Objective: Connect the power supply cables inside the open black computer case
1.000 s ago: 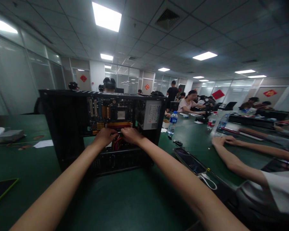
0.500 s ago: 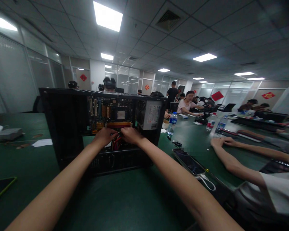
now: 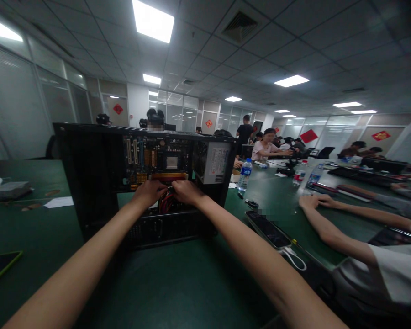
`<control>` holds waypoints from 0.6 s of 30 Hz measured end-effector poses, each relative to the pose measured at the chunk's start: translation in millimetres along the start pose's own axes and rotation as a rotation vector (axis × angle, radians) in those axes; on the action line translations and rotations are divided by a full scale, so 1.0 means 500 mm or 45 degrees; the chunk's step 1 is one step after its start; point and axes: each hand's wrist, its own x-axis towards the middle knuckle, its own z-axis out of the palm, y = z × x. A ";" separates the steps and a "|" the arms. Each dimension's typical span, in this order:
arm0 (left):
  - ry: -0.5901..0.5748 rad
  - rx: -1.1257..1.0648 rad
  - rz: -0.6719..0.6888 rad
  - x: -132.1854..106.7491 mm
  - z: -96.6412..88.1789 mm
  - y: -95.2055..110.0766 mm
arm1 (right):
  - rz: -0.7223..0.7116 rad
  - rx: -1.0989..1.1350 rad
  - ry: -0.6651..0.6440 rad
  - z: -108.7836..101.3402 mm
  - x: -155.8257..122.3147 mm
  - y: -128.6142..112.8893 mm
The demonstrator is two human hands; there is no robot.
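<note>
An open black computer case (image 3: 89, 178) stands on the green table (image 3: 178, 283) in front of me, its motherboard (image 3: 157, 162) facing me and a grey power supply (image 3: 215, 162) at its right. Both my arms reach into it. My left hand (image 3: 148, 192) and my right hand (image 3: 187, 191) are side by side at the lower edge of the motherboard, fingers curled and pinched on something small above a bundle of red cables (image 3: 165, 203). What the fingers hold is hidden.
A phone with a white cable (image 3: 269, 230) lies right of the case, a water bottle (image 3: 244, 175) behind it. Another phone (image 3: 2, 266) sits at the left edge. A co-worker's arms (image 3: 332, 228) rest on the table at right. Other people sit farther back.
</note>
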 end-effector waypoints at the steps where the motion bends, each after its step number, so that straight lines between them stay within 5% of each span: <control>1: -0.003 0.007 0.001 0.000 -0.002 0.003 | 0.001 0.004 -0.003 0.001 0.001 0.000; 18: -0.004 0.069 -0.035 0.002 -0.004 0.013 | 0.005 0.128 0.024 0.013 0.004 0.009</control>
